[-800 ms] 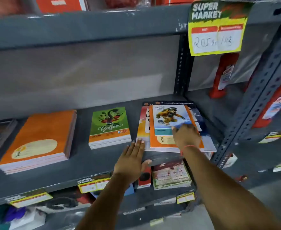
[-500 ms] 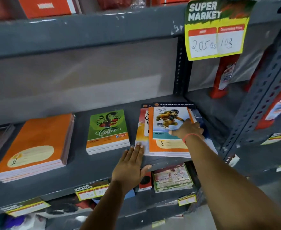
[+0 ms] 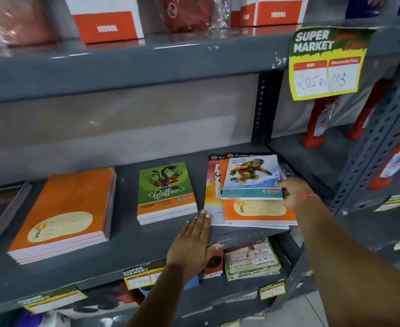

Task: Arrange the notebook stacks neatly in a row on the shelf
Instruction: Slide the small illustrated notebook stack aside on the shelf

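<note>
Three notebook stacks lie on the grey shelf (image 3: 128, 246). An orange stack (image 3: 64, 213) is at the left, a green "Coffee" stack (image 3: 166, 192) in the middle, and an untidy mixed pile (image 3: 255, 213) at the right. On top of that pile sits a notebook with a snowboarder cover (image 3: 252, 178), tilted and lifted at its right edge. My right hand (image 3: 293, 192) grips that right edge. My left hand (image 3: 191, 244) lies flat on the shelf, fingers apart, its fingertips touching the pile's front left corner.
A yellow "Super Market" price tag (image 3: 326, 64) hangs from the shelf above. Orange-and-white boxes (image 3: 107, 20) stand on the upper shelf. A perforated grey upright (image 3: 368, 152) bounds the right side. Red stools (image 3: 319, 123) sit behind it. Packaged goods (image 3: 250, 258) fill the shelf below.
My right hand has slid from the top of the pile to its right side and now grips the snowboarder notebook's edge, which has shifted right and tilted. My left hand stays at the front left corner.
</note>
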`<state>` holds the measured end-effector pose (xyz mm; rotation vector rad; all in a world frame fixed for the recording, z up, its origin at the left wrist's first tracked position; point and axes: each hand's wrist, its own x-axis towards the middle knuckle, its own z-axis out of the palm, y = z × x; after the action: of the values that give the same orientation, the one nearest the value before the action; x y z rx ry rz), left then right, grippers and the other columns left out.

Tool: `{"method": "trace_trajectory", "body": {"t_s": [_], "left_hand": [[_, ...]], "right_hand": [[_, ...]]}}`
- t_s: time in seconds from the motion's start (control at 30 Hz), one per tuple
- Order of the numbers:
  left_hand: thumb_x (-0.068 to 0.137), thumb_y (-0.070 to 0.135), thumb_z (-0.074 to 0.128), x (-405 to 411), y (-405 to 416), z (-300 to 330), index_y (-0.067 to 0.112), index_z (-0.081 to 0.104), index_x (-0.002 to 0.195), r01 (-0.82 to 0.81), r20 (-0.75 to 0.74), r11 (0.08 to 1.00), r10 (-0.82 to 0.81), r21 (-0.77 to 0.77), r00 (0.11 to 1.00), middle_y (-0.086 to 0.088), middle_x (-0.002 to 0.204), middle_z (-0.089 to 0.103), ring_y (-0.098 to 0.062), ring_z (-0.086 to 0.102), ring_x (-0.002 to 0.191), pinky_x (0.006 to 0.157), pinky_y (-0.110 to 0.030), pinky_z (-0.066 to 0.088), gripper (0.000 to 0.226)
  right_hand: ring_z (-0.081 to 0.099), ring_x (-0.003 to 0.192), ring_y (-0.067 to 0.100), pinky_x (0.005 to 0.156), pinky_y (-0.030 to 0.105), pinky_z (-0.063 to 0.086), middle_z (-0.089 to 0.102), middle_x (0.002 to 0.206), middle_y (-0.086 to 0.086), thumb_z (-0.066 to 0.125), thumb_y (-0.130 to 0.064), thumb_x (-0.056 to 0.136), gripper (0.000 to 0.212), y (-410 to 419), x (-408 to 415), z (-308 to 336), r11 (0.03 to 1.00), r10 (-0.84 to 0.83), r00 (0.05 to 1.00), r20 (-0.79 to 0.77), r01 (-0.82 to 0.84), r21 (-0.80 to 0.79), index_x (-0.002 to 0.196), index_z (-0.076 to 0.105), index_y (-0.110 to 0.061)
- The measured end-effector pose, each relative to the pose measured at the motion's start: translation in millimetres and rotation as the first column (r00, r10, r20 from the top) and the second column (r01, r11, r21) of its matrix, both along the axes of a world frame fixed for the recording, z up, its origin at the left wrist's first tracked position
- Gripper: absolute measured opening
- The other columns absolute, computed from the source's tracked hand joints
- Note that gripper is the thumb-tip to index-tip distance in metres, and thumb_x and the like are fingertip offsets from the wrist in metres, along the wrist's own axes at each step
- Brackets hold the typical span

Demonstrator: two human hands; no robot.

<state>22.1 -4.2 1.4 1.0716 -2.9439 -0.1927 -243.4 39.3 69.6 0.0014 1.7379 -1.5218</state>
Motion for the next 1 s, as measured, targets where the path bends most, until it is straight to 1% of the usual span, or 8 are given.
{"method": "trace_trajectory", "body": {"t_s": [0.1,0.27,0.4,0.47,0.57,0.7,0.83,1.0], "left_hand": [[0.073,0.067,-0.013,21,-3,1,0.015,-0.01,0.15,-0.017,0.008,0.999,0.018,-0.031,1.0,-0.001,0.16,-0.012,-0.017,-0.003,0.15,0.11,-0.022,-0.012,0.093],[0.058,0.068,-0.025,40,-8,-3,0.012,-0.005,0.15,-0.042,0.005,0.999,0.042,-0.014,0.999,-0.005,0.161,-0.005,-0.019,-0.001,0.15,0.111,-0.025,-0.011,0.11],[0.09,0.058,-0.006,44,-15,-4,0.011,0.063,0.123,-0.12,0.015,0.992,0.119,0.03,0.993,-0.005,0.129,0.064,-0.015,0.064,0.116,0.099,-0.026,0.044,0.09],[0.093,0.053,-0.002,45,-15,-11,0.015,0.071,0.112,-0.115,0.026,0.993,0.115,-0.017,0.993,0.001,0.116,0.072,-0.011,0.07,0.103,0.085,-0.027,0.055,0.085],[0.092,0.052,-0.003,47,-17,-11,0.017,0.072,0.11,-0.12,-0.011,0.993,0.12,-0.006,0.993,0.003,0.113,0.074,-0.008,0.07,0.102,0.084,-0.026,0.056,0.085],[0.092,0.054,-0.002,46,-17,-12,0.016,0.071,0.111,-0.108,-0.038,0.994,0.107,-0.005,0.994,0.002,0.115,0.073,-0.009,0.069,0.104,0.087,-0.027,0.054,0.084],[0.092,0.055,0.0,47,-15,-10,0.017,0.071,0.112,-0.103,-0.038,0.994,0.104,0.034,0.994,0.003,0.114,0.073,-0.009,0.07,0.104,0.087,-0.027,0.053,0.083],[0.085,0.063,-0.007,45,-13,-2,0.011,0.054,0.132,-0.088,-0.087,0.996,0.09,0.03,0.992,-0.003,0.14,0.054,-0.015,0.054,0.128,0.109,-0.031,0.032,0.093]], "right_hand": [[0.059,0.081,0.029,0.076,0.043,0.046,0.054,0.132,0.021,0.053,-0.004,0.089,0.005,-13,14,4,0.994,0.019,0.998,0.062,-0.013,-0.108,0.085,0.05,-0.003],[0.054,0.115,0.032,0.091,0.039,0.045,0.054,0.115,0.019,0.047,-0.005,0.092,0.014,-58,71,20,0.967,0.209,0.973,0.1,-0.191,-0.169,0.078,0.047,-0.003],[0.056,0.101,0.033,0.091,0.041,0.047,0.054,0.105,0.02,0.05,0.001,0.089,0.017,-98,121,11,0.936,0.341,0.939,0.034,-0.337,-0.1,0.073,0.046,-0.004],[0.06,0.108,0.036,0.098,0.047,0.047,0.058,0.106,0.021,0.054,0.002,0.086,0.018,-111,136,-1,0.927,0.369,0.929,-0.038,-0.371,-0.055,0.07,0.047,-0.005],[0.055,0.118,0.039,0.099,0.043,0.047,0.057,0.123,0.025,0.054,0.001,0.086,0.028,-114,155,-5,0.912,0.409,0.893,-0.185,-0.408,0.048,0.064,0.044,-0.013],[0.062,0.105,0.034,0.072,0.032,0.047,0.063,0.118,0.025,0.059,-0.01,0.086,0.031,-111,160,-6,0.898,0.436,0.791,-0.429,-0.352,0.264,0.058,0.044,-0.01],[0.057,0.078,0.022,0.044,0.019,0.033,0.068,0.108,0.017,0.059,-0.018,0.088,0.02,-114,166,-11,0.872,0.472,0.671,-0.572,-0.261,0.413,0.095,0.063,-0.001],[0.062,0.082,0.027,0.061,0.025,0.048,0.071,0.103,0.018,0.054,-0.011,0.089,0.021,-103,155,-11,0.881,0.472,0.569,-0.673,-0.273,0.387,0.094,0.07,0.001]]}}
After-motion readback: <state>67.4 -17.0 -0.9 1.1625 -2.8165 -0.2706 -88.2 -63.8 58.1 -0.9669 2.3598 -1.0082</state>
